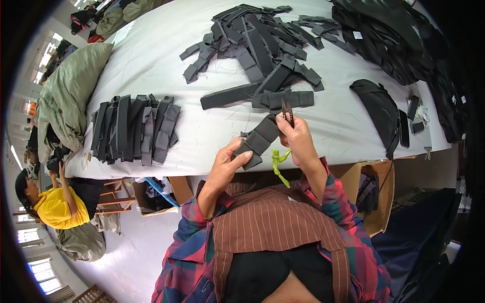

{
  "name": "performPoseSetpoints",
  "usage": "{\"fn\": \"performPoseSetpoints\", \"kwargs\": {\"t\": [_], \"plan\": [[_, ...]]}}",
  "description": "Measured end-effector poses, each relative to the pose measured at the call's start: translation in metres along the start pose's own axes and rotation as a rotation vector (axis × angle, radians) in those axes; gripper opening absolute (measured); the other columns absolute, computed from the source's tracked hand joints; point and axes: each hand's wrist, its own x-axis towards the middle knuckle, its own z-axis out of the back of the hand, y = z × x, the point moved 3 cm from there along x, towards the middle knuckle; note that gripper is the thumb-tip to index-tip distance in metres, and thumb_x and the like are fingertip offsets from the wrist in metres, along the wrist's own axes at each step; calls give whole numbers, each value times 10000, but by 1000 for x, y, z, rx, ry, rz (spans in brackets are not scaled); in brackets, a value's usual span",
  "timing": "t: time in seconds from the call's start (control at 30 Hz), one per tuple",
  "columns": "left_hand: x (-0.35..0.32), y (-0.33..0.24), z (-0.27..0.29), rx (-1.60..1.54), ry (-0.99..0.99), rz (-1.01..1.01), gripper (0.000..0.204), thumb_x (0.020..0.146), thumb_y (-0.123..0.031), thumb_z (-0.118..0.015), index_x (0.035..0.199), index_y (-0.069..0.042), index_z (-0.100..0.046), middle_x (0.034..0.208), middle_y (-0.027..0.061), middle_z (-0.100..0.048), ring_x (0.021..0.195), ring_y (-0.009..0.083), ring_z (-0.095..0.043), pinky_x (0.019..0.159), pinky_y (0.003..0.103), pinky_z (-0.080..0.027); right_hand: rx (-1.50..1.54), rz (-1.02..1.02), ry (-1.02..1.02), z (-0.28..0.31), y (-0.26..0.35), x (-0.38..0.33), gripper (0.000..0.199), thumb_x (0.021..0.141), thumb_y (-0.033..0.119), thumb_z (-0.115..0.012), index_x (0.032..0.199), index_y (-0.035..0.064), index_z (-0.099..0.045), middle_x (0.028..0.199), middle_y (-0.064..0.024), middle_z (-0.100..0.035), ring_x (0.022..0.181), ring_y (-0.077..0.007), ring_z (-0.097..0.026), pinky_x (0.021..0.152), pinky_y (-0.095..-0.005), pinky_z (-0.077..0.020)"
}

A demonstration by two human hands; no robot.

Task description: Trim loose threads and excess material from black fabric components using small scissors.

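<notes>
My left hand (230, 160) is closed on the lower end of a dark grey fabric strip (260, 137) with sewn cross seams, held over the table's near edge. At the strip's upper end, my right hand (297, 137) is closed around black thread snips (287, 112), their pointed blades upward. Its thumb and fingers lie at the strip's corner. A neon yellow-green cord (276, 162) hangs knotted below that hand. Just beyond the snips lies another grey strip (298, 99) on the white-covered table (194, 118). Behind it is a loose heap of similar strips (252, 43).
Left of my hands lies a row of stacked strips (134, 129). To the right are a black fabric pouch (376, 113), a phone (404, 129) and piled black cloth (389, 40). A cardboard box (381, 202) stands under the table. A person in yellow (63, 209) is at far left.
</notes>
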Motion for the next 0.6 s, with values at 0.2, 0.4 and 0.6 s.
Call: {"fn": "performPoseSetpoints", "kwargs": {"t": [0.2, 0.4, 0.6], "plan": [[0, 3, 2, -195, -108, 40, 300, 895, -129, -570, 1146, 35, -575, 1014, 45, -625, 919, 102, -569, 874, 240, -419, 87, -25, 27, -1, 0, 0, 170, 943, 175, -561, 789, 119, -514, 613, 105, -345, 458, 3, -277, 417, -194, -201], [3, 3, 3, -384, -124, 142, 211, 854, -73, -565, 1037, 15, -621, 931, 26, -647, 804, 68, -580, 776, 202, -448, 40, 26, -11, -7, 6, -5, 158, 939, 167, -565, 797, 116, -517, 618, 105, -346, 460, 1, -275, 419, -194, -203], [6, 8, 9, -165, -66, 53, 236, 834, -66, -561, 1047, 21, -619, 1078, 52, -613, 958, 100, -548, 874, 254, -412, 88, 24, -24, -3, 8, -4, 208, 937, 178, -568, 744, 130, -508, 623, 110, -387, 489, 15, -283, 415, -194, -199]]}}
